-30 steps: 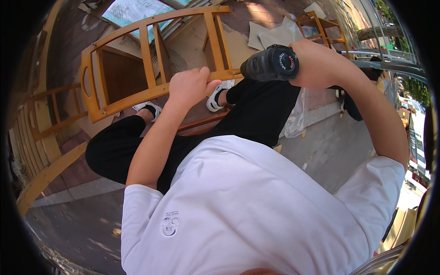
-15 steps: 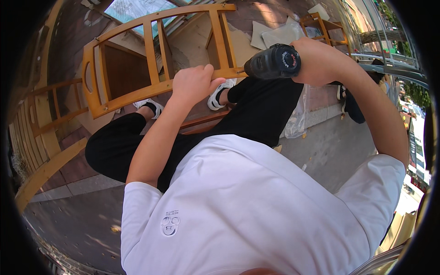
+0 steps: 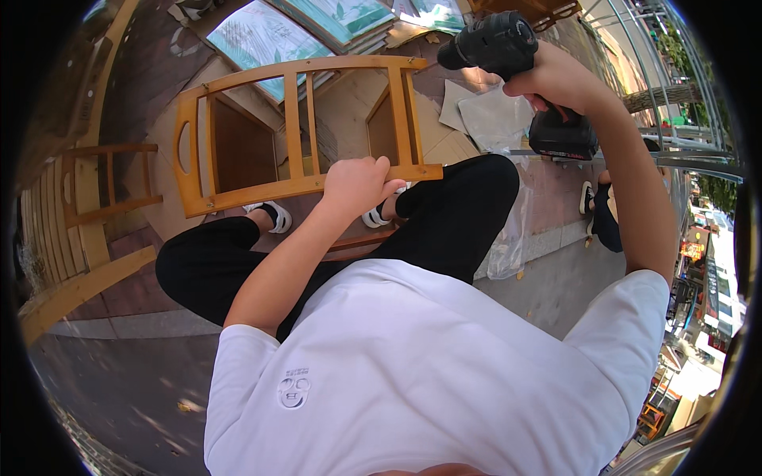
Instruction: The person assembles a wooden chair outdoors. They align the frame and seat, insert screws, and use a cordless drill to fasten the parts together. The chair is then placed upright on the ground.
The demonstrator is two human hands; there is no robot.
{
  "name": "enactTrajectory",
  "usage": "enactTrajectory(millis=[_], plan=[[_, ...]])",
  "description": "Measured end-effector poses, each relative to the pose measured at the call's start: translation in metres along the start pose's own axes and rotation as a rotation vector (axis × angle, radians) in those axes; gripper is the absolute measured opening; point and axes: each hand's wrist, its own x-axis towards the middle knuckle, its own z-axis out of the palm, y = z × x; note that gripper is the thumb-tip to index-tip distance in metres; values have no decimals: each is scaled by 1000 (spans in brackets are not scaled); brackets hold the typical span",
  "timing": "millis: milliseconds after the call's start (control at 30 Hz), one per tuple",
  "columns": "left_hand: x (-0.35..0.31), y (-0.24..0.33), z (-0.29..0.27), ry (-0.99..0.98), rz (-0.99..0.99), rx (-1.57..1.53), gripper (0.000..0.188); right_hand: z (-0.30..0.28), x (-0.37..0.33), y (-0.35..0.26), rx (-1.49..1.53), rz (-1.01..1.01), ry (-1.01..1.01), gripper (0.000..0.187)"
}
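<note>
My right hand [image 3: 559,79] grips a black cordless drill [image 3: 496,44], raised beyond the right end of an orange-brown wooden furniture frame [image 3: 274,192]. The drill points left and stands apart from the wood; its battery hangs below my hand. With its fingers wrapped over the near rail, my left hand [image 3: 357,186] holds the frame in front of my knees. That frame has a curved far rail, slats across it, a slotted end board at the left and brown panels beneath. Small screw heads show along the rails. My left fingertips are hidden behind the rail.
Flat packages [image 3: 266,40] in printed wrapping lie on the ground at the far side. Another slatted wooden frame [image 3: 111,210] stands at the left. Cardboard and foam sheets [image 3: 496,119] lie right of the frame, with clear plastic wrap [image 3: 508,246] near my knee. Another person's feet [image 3: 587,198] show at the right.
My right hand has lifted the drill up and away from the near rail's right end, where its tip was against the wood. My left hand keeps its hold on the rail.
</note>
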Motion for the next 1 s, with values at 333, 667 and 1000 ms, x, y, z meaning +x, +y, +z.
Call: enactTrajectory(millis=[333,667,1000], plan=[[-1,-4,5,43,2,-24,53,1,66,46,153,77,50,15],[1,-4,3,32,4,-18,51,-7,71,43,134,52,0,15],[2,-5,6,51,10,-21,51,-10,75,39,50,39,-38,13]])
